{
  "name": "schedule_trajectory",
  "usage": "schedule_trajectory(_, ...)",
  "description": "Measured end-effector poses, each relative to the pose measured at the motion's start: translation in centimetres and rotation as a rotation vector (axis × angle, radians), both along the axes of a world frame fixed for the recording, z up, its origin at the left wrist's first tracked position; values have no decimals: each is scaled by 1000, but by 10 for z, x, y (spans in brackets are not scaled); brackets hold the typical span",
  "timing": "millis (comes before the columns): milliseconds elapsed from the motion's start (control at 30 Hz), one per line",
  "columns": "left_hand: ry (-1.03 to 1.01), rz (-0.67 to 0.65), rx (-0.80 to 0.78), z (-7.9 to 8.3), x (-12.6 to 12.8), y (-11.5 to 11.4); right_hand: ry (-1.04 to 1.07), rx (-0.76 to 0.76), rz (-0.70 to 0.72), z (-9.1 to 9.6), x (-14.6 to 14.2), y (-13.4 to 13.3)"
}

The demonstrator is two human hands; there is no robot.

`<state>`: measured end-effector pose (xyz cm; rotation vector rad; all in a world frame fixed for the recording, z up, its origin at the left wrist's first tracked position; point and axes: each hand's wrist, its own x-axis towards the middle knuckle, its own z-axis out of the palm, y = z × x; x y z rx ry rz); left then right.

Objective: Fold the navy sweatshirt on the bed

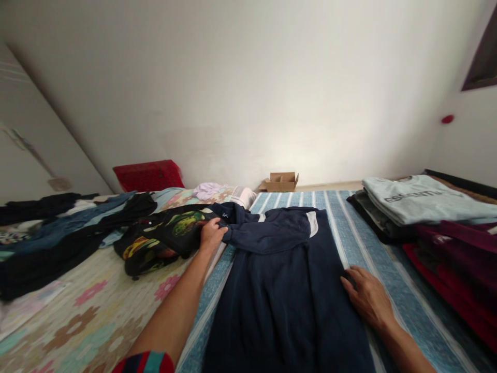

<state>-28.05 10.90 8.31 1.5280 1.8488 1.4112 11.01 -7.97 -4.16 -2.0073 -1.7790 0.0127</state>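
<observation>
Blue-and-white striped bedsheet (373,248) under a plain white wall, and your dark navy long-sleeved cotton top (287,290) lies spread flat on it. Your left hand (212,235) has its fingers pinched shut on the sleeve, likely to steer it, with a black printed garment (163,238) just beyond your fingertips. Your right hand (367,298) presses flat, fingers spread, pinning the hem edge smooth.

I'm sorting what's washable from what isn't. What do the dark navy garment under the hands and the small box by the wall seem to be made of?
Navy garment: soft matte knit fabric, probably cotton jersey; it drapes and creases. Small box: plain brown cardboard with open flaps, matte.
</observation>
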Motion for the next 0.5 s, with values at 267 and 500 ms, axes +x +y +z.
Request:
schedule_trajectory(267,9,-77,-61,-4,-9,2,-22,13,5,-3,1,0)
schedule_trajectory(500,-216,-297,-149,-17,-14,2,-34,21,4,-2,0,-1)
